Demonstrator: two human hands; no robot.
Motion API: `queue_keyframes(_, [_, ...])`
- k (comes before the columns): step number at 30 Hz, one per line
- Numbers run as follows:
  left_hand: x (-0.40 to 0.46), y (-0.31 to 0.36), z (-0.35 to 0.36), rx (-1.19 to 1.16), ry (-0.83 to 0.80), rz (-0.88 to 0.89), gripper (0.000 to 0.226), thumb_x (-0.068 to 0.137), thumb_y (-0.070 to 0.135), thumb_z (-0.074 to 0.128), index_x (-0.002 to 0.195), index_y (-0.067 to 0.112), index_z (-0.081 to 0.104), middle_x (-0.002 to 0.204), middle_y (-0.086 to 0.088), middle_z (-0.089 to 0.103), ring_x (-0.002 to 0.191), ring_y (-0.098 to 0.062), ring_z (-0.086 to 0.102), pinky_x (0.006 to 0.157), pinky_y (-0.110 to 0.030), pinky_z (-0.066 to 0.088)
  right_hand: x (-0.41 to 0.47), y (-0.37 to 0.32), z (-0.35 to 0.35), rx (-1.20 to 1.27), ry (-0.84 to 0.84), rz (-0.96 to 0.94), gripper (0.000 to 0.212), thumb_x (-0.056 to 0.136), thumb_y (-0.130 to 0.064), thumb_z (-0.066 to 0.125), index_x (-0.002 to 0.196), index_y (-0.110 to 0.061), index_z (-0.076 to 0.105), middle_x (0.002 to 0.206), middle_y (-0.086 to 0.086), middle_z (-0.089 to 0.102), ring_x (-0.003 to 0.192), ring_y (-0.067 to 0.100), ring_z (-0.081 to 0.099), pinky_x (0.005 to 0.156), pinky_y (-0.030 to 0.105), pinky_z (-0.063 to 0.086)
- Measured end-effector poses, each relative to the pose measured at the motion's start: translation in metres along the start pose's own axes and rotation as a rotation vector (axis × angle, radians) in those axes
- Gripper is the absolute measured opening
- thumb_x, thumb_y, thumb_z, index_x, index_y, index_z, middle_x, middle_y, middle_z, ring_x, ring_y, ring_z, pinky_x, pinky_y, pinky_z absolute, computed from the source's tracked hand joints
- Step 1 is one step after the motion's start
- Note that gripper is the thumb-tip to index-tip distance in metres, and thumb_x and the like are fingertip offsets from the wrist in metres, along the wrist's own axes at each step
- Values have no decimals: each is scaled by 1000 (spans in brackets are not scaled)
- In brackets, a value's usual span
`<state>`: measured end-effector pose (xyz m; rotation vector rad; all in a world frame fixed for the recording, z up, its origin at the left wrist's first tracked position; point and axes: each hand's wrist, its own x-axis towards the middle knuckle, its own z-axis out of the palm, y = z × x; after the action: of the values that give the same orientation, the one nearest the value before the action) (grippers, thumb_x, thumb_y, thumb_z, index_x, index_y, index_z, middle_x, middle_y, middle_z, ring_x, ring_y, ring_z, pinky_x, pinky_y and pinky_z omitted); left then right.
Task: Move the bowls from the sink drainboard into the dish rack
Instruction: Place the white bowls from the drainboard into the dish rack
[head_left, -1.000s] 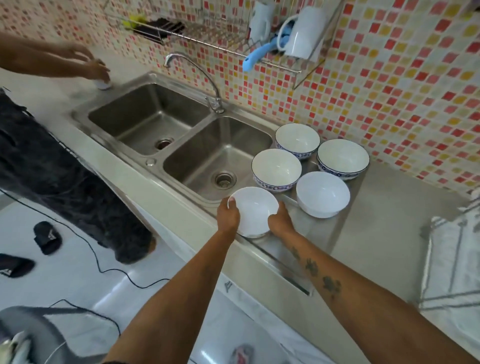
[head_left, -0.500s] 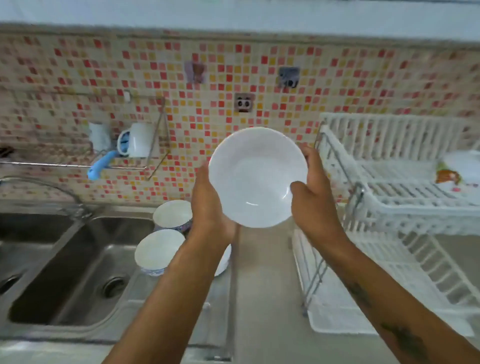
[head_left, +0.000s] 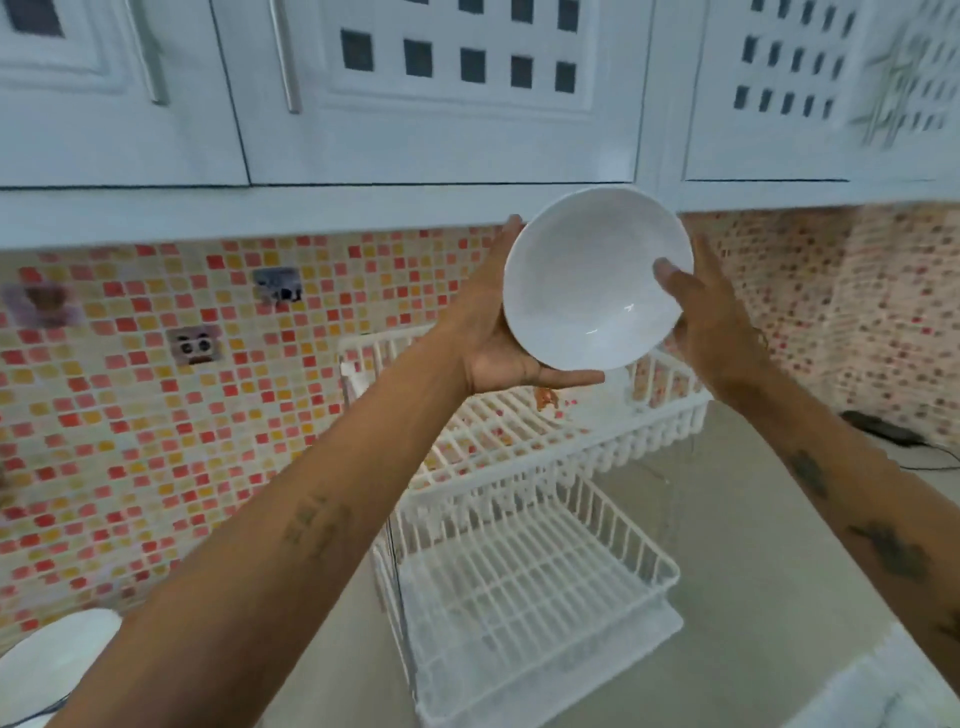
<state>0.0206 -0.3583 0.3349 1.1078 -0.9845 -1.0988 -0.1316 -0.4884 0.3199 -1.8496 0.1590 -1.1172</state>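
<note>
Item: white bowl (head_left: 597, 278), tilted with its opening toward the camera, held aloft above the dish rack's upper tier (head_left: 519, 426).
Grip: left hand (head_left: 498, 332) cups the rim from 8 o'clock, thumb beneath; right hand (head_left: 711, 317) presses from 3 o'clock, one fingertip over the rim.
Relation: rack lies at 6 o'clock from the bowl; both hands equally near.
Lower tier (head_left: 524, 587): bare.
Obscured: orange object on upper tier, unidentifiable; another bowl (head_left: 52, 665) cut off at 8 o'clock.

Orange item (head_left: 545, 399) on dish rack (head_left: 540, 587), perhaps a plate, sits behind bowl (head_left: 597, 278).
</note>
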Motion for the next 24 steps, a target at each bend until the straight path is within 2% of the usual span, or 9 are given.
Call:
queue_keyframes(1, [11, 0, 1, -67, 29, -36, 75, 76, 75, 55, 132, 26, 54, 139, -14, 53, 123, -42, 55, 90, -58, 51, 7, 6, -10, 50, -95, 66, 31, 100, -44, 31, 127, -44, 45, 125, -13, 57, 115, 5, 57, 95, 32, 50])
queue_keyframes(3, [33, 1, 1, 1, 192, -14, 52, 88, 64, 47, 122, 25, 59, 121, -13, 60, 102, -37, 63, 76, -52, 56, 25, 18, -26, 139, -280, 270, 65, 90, -67, 14, 141, -37, 41, 138, 1, 54, 121, 19, 57, 102, 41, 46])
queue_keyframes(6, [69, -12, 2, 358, 435, 117, 51, 81, 62, 60, 119, 28, 54, 116, -10, 61, 93, -27, 64, 75, -43, 58, 55, 42, -39, 125, -303, 521, 87, 82, -77, 10, 139, -23, 46, 142, 15, 50, 128, 32, 51, 113, 47, 36])
queue_keyframes(9, [99, -34, -2, 640, 556, 314, 66, 69, 56, 77, 118, 24, 46, 114, -3, 61, 96, -16, 65, 78, -33, 60, 78, 74, -32, 102, -204, 583, 82, 86, -76, 19, 127, -17, 58, 127, 12, 61, 115, 28, 56, 113, 45, 35])
queue_keyframes(12, [116, -58, -5, 765, 582, 363, 81, 65, 51, 83, 128, 21, 42, 128, -5, 46, 110, -20, 58, 90, -31, 54, 88, 95, -21, 37, -145, 553, 59, 91, -60, 41, 127, -17, 59, 126, 11, 66, 116, 29, 62, 108, 43, 42])
queue_keyframes(16, [124, -71, -17, 845, 606, 324, 83, 64, 45, 87, 129, 20, 41, 126, -6, 43, 106, -18, 52, 77, -20, 47, 90, 117, -6, 14, -63, 518, 47, 90, -39, 54, 120, -4, 61, 103, 20, 66, 87, 27, 63, 69, 30, 52])
queue_keyframes(20, [128, -79, -18, 863, 630, 266, 82, 62, 41, 89, 125, 19, 40, 120, -4, 41, 100, -17, 49, 67, -16, 43, 90, 136, 4, 15, -49, 498, 37, 89, -38, 53, 112, -10, 59, 93, 11, 63, 70, 23, 61, 59, 29, 49])
queue_keyframes(22, [130, -83, -20, 863, 642, 234, 81, 63, 40, 89, 123, 18, 40, 117, -4, 40, 99, -17, 48, 63, -14, 41, 92, 144, 6, -22, -38, 499, 26, 85, -41, 54, 99, -20, 61, 97, 9, 64, 73, 22, 62, 67, 34, 51])
queue_keyframes(24, [131, -86, -21, 879, 632, 188, 85, 62, 44, 88, 123, 15, 38, 116, -5, 39, 98, -18, 46, 61, -14, 39, 95, 148, 7, -88, -63, 489, 18, 84, -42, 53, 91, -28, 61, 111, 9, 64, 94, 27, 63, 86, 45, 52])
